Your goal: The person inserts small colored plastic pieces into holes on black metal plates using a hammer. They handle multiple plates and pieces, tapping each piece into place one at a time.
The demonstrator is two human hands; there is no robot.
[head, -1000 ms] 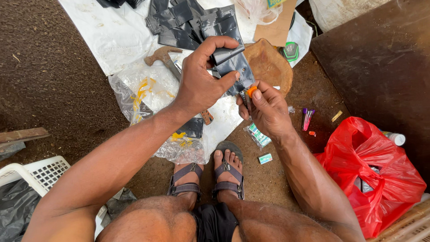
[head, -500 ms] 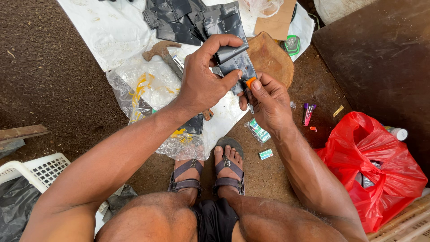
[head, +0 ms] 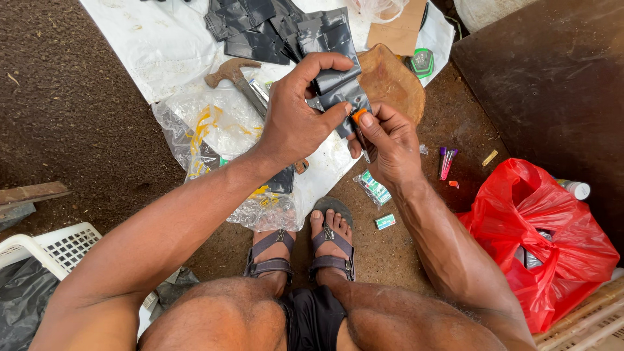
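Dark piece: I see a folded piece of dark grey, slightly shiny sheet material (head: pixel 338 91), creased, held above the ground in front of my knees.
Left hand: my left hand (head: pixel 296 120) wraps the piece from the left; the thumb presses on its lower edge and the fingers curl over the top, so this grip is closed around it.
Right hand: my right hand (head: pixel 390 143) pinches a small orange-tipped tool (head: pixel 359 117) between thumb and forefinger; the tip touches the lower right edge of the piece.
Behind the piece: more dark pieces (head: pixel 260 26) lie on a white sheet (head: pixel 149 45), near a hammer (head: pixel 237 75) and a round wooden block (head: pixel 393 81).
Under the hands: a crumpled clear plastic bag (head: pixel 221 130) with yellow print lies on the ground, partly hidden by my left forearm.
Right side: a red plastic bag (head: pixel 546 227), two small purple sticks (head: pixel 445 162) and small green and white packets (head: pixel 376 188) lie on the soil.
Left side: a white basket (head: pixel 49 250) at the corner.
Feet: my sandals (head: pixel 302 250) stand below the hands.
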